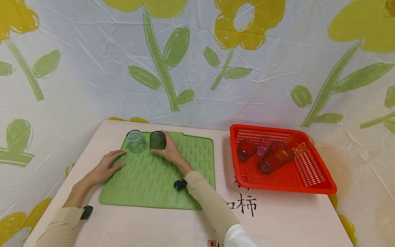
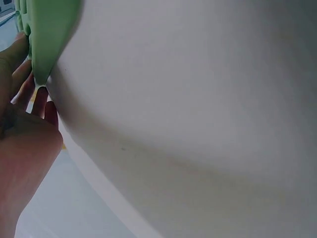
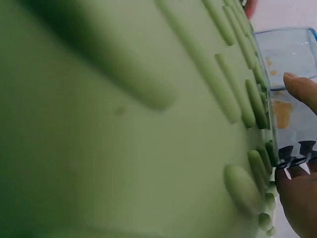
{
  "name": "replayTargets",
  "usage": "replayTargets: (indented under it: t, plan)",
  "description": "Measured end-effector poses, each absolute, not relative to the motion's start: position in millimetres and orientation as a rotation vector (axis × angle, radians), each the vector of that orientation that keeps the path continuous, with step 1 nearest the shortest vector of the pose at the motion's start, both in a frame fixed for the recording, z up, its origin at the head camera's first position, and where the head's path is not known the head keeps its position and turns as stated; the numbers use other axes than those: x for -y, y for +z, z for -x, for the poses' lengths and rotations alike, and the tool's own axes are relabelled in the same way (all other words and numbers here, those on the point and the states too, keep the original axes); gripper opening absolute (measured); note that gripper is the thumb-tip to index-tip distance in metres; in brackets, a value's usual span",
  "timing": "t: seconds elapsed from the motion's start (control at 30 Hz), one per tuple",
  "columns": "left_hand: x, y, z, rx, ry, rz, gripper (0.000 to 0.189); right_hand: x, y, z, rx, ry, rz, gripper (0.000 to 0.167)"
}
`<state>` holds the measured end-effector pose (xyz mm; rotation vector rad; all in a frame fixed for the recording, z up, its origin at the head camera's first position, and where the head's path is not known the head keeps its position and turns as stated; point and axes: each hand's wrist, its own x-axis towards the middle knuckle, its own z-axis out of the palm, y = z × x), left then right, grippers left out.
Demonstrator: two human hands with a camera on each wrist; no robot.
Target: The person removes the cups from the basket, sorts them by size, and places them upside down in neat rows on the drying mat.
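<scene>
A dark grey-tinted glass (image 1: 157,137) stands on the green ridged mat (image 1: 148,192) near its back edge. My right hand (image 1: 170,150) grips this glass from the right, thumb in front and fingers behind. In the right wrist view the glass (image 3: 297,126) shows between thumb and fingers, its side close against the mat's ridges. Just left of it, a clear bluish glass (image 1: 136,142) stands at the mat's back left corner. My left hand (image 1: 107,166) rests at the mat's left edge, fingers extended; the left wrist view shows the fingertips beside that edge.
To the right, a red plastic basket (image 1: 284,188) holds several tinted glasses, among them a tall pink one (image 1: 277,156), a small dark red one (image 1: 246,150) and a purple one (image 1: 264,145). A flower-printed cloth (image 1: 197,99) hangs behind the pale table (image 1: 148,226).
</scene>
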<state>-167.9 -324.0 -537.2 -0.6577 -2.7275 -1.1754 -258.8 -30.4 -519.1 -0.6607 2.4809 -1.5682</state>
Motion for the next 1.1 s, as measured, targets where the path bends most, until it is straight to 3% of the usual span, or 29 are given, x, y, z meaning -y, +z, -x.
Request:
replayTargets:
  t: [1.1]
  plan:
    - [323,-539,169,2.742,-1.132,0.645,0.046,25,-517,250,-2.469,-1.550,0.670,0.097]
